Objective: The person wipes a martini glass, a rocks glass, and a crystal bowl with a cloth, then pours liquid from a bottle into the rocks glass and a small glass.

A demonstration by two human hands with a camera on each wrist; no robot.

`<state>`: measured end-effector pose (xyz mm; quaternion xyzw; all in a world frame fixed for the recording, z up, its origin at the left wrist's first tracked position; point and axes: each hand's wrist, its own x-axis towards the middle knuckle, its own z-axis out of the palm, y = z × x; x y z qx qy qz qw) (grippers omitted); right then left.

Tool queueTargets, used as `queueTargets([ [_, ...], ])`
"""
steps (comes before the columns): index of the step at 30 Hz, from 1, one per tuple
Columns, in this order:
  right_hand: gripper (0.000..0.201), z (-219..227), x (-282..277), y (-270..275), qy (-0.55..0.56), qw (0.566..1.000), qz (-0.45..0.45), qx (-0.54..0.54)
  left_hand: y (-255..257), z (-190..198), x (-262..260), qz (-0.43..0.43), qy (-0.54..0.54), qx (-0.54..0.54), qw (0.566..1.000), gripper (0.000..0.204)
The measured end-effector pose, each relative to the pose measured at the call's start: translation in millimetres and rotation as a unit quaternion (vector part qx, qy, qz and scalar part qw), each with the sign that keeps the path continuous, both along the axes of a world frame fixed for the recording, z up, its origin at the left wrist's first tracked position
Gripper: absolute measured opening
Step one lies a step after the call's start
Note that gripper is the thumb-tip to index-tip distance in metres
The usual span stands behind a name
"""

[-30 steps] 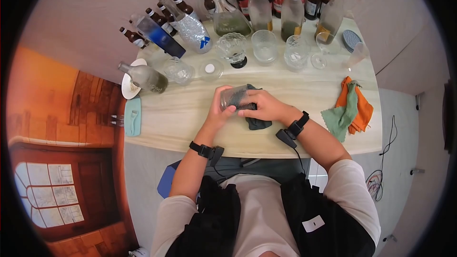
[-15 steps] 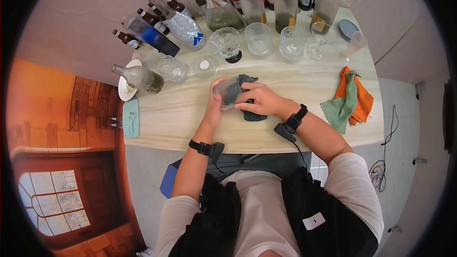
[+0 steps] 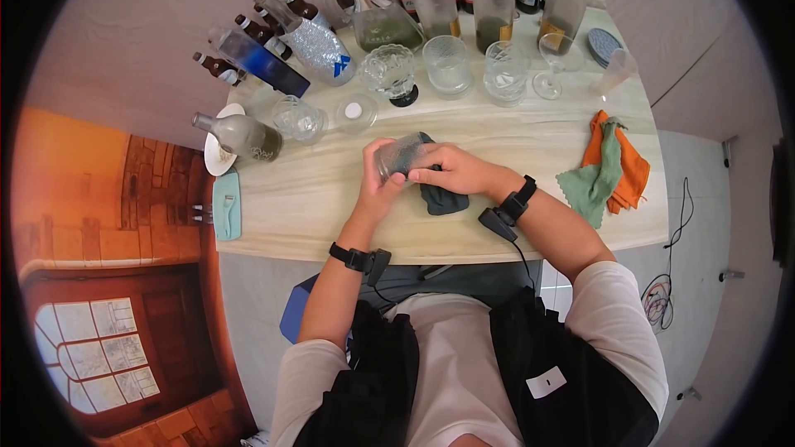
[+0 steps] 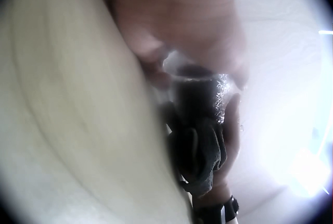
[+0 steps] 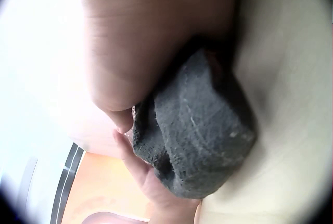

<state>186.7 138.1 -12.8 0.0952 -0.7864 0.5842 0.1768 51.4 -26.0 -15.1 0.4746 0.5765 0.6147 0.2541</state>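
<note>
A clear, textured drinking glass point(image 3: 399, 157) lies tilted between the hands, above the front middle of the table. My left hand point(image 3: 374, 186) grips its left side, thumb across the near wall. My right hand point(image 3: 468, 170) holds a dark grey cloth point(image 3: 444, 200) at the glass's right end, its thumb close to the left thumb. Dark cloth shows through the glass wall, and the rest bunches out below the right hand. In the right wrist view the folded cloth point(image 5: 200, 135) hangs under the palm, hiding most of the fingers.
Behind the hands stand a glass bowl point(image 3: 387, 70), tumblers point(image 3: 448, 66) and a stemmed glass point(image 3: 548, 83), with several bottles further back. Orange cloth point(image 3: 631, 182) and green cloth point(image 3: 595, 186) lie at right. A tilted bottle point(image 3: 248, 139) and a teal peeler tray point(image 3: 226, 207) are at left.
The right thumb and fingers, spread at the glass's mouth half a second ago, are now closer around it, thumb near the left thumb. The glass has turned slightly. The head view has shifted.
</note>
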Motion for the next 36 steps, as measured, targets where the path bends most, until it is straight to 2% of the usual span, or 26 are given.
queueTargets([
  [1, 0.03, 2, 1, 0, -0.012, 1.0, -0.005, 0.004, -1, 1, -1, 0.0, 0.0, 0.0, 1.0, 0.076],
  [3, 0.029, 6, 2, -1, -0.024, 1.0, -0.01, 0.008, -3, 2, -4, -0.023, -0.183, -0.043, 0.982, 0.078],
  [5, 0.03, 9, 4, -2, 0.021, 0.988, -0.069, 0.14, 0, 7, -7, -0.029, -0.21, -0.059, 0.975, 0.079],
  [6, 0.03, 11, 5, -2, 0.021, 0.988, -0.069, 0.14, 1, 9, -9, -0.035, -0.237, -0.074, 0.968, 0.08],
  [10, 0.03, 15, 5, -3, -0.001, 0.986, -0.082, 0.142, -3, 0, -18, -0.046, -0.225, -0.112, 0.967, 0.076],
  [12, 0.031, 14, 5, -3, 0.008, 0.987, -0.088, 0.135, -2, -9, -18, -0.008, -0.077, -0.051, 0.996, 0.072],
  [15, 0.03, 13, 5, -1, -0.008, 0.991, -0.072, 0.114, -2, 5, -3, -0.019, -0.054, -0.024, 0.998, 0.069],
  [19, 0.028, 9, 4, 2, -0.007, 0.997, -0.037, 0.069, -1, 5, 0, -0.035, -0.064, -0.007, 0.997, 0.068],
  [21, 0.027, 3, 3, 2, -0.014, 0.998, -0.032, 0.061, 0, 1, -5, -0.017, -0.023, -0.001, 1.0, 0.067],
  [22, 0.027, 3, 3, 1, -0.004, 0.997, -0.044, 0.065, 1, 4, -4, -0.018, -0.023, -0.001, 1.0, 0.067],
  [24, 0.027, 3, 3, 1, 0.007, 0.996, -0.056, 0.069, 0, 10, -3, -0.026, -0.194, -0.04, 0.98, 0.071],
  [26, 0.026, 6, 4, -1, 0.05, 0.987, -0.085, 0.127, 4, 6, -8, -0.021, -0.198, -0.055, 0.978, 0.07],
  [29, 0.029, 11, 4, 0, 0.003, 0.985, -0.089, 0.146, 3, 5, -12, -0.025, -0.192, -0.078, 0.978, 0.07],
  [31, 0.031, 10, 3, 0, 0.014, 0.985, -0.092, 0.143, 1, 0, -16, -0.033, -0.183, -0.085, 0.979, 0.071],
  [33, 0.033, 11, 3, 0, 0.026, 0.985, -0.095, 0.139, 0, -15, -21, -0.006, 0.003, -0.016, 1.0, 0.069],
  [36, 0.036, 15, 5, 2, -0.009, 0.991, -0.075, 0.114, -3, 3, -4, -0.019, -0.025, -0.026, 0.999, 0.07],
])
